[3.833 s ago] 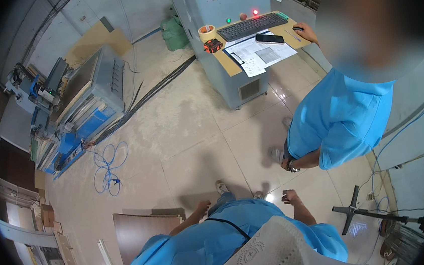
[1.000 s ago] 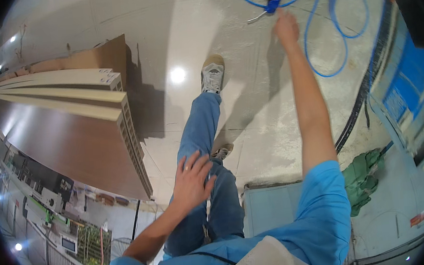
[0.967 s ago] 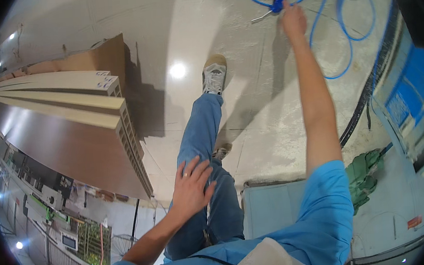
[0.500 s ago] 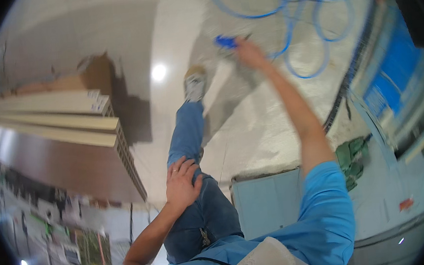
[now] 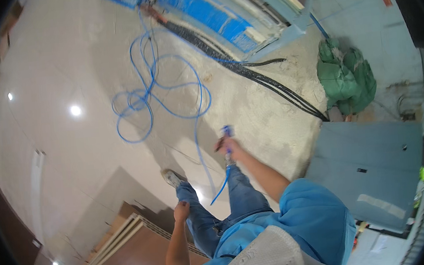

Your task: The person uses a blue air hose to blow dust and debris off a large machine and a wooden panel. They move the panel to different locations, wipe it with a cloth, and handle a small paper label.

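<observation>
My right hand (image 5: pixel 230 147) is closed round a blue air gun (image 5: pixel 227 131), held out in front of my right leg. From the lower end of the air gun a blue air hose (image 5: pixel 220 192) hangs down past my knee. The hose runs on to loose loops (image 5: pixel 155 84) on the floor ahead. My left hand (image 5: pixel 181 212) is beside my left thigh with its fingers curled in, and I see nothing in it. Some of its fingers are turned away from view.
Black cables (image 5: pixel 268 82) cross the floor to the right, beside a machine with a blue panel (image 5: pixel 212 16). A green cloth bundle (image 5: pixel 346 78) lies near a grey-blue cabinet (image 5: pixel 366 169). Stacked brown boards (image 5: pixel 132 255) stand low on the left, close to my left arm.
My view has swung right and I have stepped on. The air gun has come in from an outstretched arm to near my leg. My left hand has gone from flat on my thigh to curled beside it.
</observation>
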A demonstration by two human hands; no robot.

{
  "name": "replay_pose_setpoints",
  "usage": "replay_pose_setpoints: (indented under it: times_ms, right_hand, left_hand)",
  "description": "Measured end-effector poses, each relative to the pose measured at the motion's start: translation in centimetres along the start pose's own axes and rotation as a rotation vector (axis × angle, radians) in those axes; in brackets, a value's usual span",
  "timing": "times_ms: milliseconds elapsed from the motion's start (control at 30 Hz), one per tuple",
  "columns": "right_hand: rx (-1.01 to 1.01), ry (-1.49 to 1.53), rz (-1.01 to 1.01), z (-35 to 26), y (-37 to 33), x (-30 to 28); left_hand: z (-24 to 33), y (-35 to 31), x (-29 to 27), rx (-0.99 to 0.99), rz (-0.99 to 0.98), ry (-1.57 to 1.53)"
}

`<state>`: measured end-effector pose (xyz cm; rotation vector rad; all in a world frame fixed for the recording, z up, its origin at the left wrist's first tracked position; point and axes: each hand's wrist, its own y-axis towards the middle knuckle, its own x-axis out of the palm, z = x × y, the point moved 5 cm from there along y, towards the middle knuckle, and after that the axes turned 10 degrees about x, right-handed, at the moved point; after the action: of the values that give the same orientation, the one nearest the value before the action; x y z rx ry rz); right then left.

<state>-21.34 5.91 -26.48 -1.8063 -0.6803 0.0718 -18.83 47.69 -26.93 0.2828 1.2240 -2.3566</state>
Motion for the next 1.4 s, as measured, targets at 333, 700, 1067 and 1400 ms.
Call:
replay_pose_setpoints:
  times_ms: [333,700,1067,1400]
  right_hand:
    - [-0.693,0.611,0.447,-53.4,-11.2,-28.1]
    - [-0.435,0.277,0.146,-71.7,-9.4,-17.5]
    - [-0.459,0.205,0.054,-77.5,-5.0,-9.9]
    - [-0.456,0.096,0.038,-81.0,-1.0,-7.4]
  left_hand:
    - [9.7,-2.6,-3.3,-0.35,0.47,-0.603]
    - [38.1,-3.9,5.8,-0.214,0.187,-0.613]
    - [39.2,-5.3,2.9,-0.233,0.429,-0.718]
    - [32.8,-14.7,8.6,-0.581,0.543,-0.842]
